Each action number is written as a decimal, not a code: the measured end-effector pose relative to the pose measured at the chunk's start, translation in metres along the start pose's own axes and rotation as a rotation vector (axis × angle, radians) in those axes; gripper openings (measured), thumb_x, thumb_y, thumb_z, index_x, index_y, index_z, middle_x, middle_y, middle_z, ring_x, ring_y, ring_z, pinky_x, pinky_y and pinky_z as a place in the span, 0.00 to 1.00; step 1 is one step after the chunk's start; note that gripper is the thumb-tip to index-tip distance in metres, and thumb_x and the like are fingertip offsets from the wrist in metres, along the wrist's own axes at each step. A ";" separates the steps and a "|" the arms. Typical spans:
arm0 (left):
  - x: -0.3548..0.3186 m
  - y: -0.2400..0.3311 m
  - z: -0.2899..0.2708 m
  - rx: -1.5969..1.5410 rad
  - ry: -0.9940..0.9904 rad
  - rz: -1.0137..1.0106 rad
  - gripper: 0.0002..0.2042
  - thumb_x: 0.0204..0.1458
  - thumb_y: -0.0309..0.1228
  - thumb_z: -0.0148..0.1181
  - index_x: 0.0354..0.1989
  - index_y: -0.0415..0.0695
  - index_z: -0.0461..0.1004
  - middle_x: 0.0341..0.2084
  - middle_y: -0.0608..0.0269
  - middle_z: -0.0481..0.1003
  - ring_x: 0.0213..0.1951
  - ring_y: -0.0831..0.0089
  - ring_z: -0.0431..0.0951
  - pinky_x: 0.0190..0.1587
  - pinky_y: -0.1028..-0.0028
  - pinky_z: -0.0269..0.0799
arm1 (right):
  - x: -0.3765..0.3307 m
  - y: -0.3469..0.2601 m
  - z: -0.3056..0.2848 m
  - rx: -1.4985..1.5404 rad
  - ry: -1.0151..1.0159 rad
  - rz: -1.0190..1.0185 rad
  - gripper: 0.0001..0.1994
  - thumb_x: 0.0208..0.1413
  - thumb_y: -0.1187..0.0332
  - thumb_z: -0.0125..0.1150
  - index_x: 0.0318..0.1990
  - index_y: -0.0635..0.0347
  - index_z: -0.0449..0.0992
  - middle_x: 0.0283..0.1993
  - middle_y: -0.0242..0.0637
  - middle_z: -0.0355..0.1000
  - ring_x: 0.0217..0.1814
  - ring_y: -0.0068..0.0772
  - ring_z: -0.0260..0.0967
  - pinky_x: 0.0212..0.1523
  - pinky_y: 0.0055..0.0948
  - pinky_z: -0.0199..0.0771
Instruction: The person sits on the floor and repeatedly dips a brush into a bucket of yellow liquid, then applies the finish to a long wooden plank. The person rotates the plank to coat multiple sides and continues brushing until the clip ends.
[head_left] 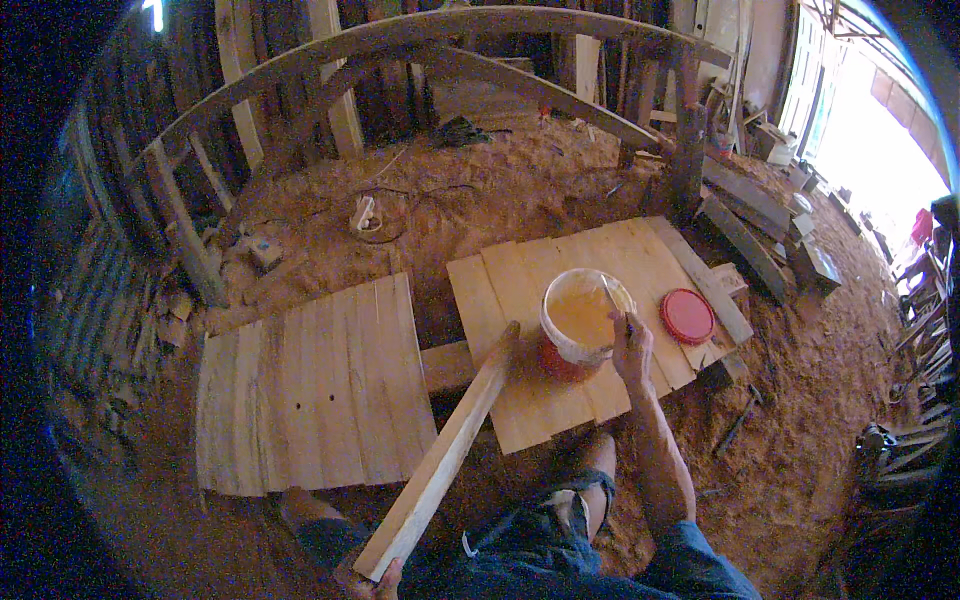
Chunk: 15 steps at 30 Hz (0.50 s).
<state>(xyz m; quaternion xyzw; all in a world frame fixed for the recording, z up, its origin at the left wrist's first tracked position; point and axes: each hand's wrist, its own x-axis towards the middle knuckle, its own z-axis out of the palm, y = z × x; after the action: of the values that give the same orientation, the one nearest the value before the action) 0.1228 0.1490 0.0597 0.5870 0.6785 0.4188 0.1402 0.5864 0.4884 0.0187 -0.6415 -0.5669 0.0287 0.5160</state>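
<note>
My left hand [382,584], at the bottom edge, is closed round the near end of a long wooden batten [440,465]. The batten slants up to the right, its far end over the boards, and a whitish face runs along its right side. My right hand [632,350] is closed on a pale, flat-ended tool [614,296] at the right rim of a bucket; its exact kind is unclear. The bucket [566,362] is red with a whitish rim, has yellowish material inside, and stands on joined boards [530,425]. Right of it lies a round red lid [689,316].
Another panel of boards [320,395] lies at the left. A hammer-like tool [738,420] rests on the sawdust-covered ground at the right. Timber offcuts [745,240] are stacked beyond the boards. A wooden frame [450,25] spans the back, and a small white container [367,214] sits before it.
</note>
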 end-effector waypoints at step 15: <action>0.026 0.031 -0.001 -0.222 -0.201 -0.132 0.15 0.42 0.27 0.68 0.40 0.40 0.78 0.34 0.58 0.80 0.37 0.64 0.82 0.39 0.68 0.79 | -0.101 -0.068 0.044 0.541 -0.314 0.180 0.09 0.65 0.66 0.53 0.45 0.61 0.73 0.26 0.24 0.65 0.27 0.15 0.59 0.27 0.20 0.61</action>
<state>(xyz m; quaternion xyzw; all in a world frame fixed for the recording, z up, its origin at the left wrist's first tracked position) 0.1359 0.1706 0.0910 0.5611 0.6475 0.4203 0.2988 0.4756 0.4280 -0.0100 -0.5166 -0.5523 0.3223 0.5694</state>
